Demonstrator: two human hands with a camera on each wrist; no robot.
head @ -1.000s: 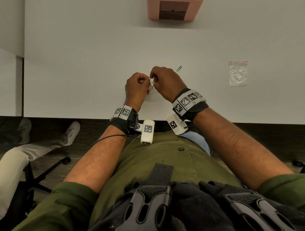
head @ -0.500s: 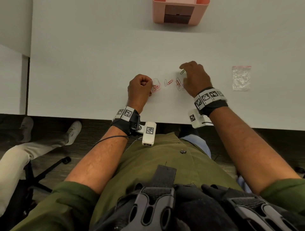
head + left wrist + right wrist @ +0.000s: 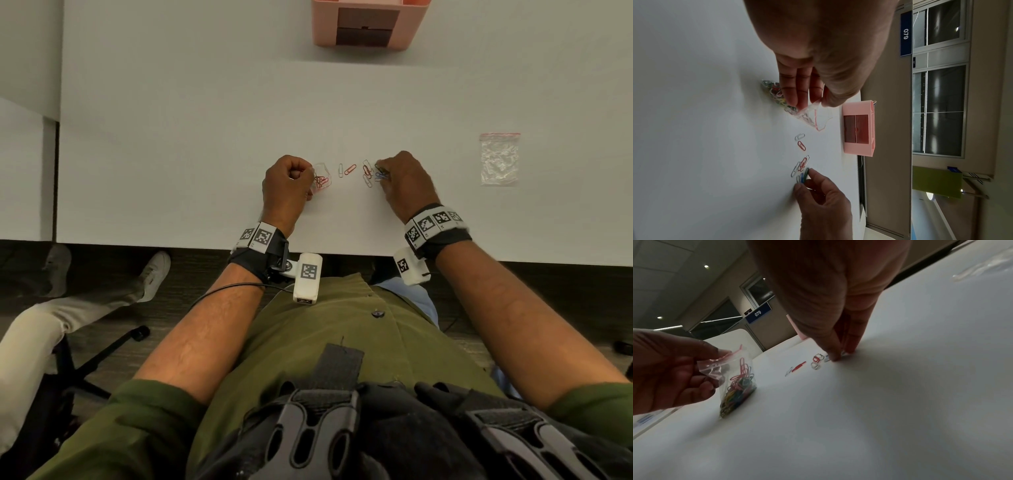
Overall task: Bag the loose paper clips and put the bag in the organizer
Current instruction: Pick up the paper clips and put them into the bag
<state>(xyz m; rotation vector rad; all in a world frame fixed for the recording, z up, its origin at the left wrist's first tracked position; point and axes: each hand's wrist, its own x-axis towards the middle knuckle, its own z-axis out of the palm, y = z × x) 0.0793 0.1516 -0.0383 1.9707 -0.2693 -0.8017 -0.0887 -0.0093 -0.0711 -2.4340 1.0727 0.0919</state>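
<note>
My left hand (image 3: pixel 291 185) holds a small clear zip bag (image 3: pixel 322 178) by its red-lined rim; the bag (image 3: pixel 736 382) stands on the white table, part full of coloured paper clips. Several loose clips (image 3: pixel 349 169) lie in a row between my hands, red and white ones (image 3: pixel 801 144). At the right end of that row my right hand (image 3: pixel 404 181) pinches a green and a blue clip (image 3: pixel 803 176) on the table, thumb and forefinger (image 3: pixel 833 356) tips down. The pink organizer (image 3: pixel 366 25) stands at the table's far edge.
A second clear zip bag (image 3: pixel 500 159) with a red strip lies flat on the table to the right of my right hand. The white table (image 3: pixel 205 154) ends just under my wrists. A seated person's legs (image 3: pixel 68 308) and a chair base show at lower left.
My right hand left the bag's mouth, went right across the table, then came back slightly to pinch clips at the row's right end. The left hand kept hold of the bag.
</note>
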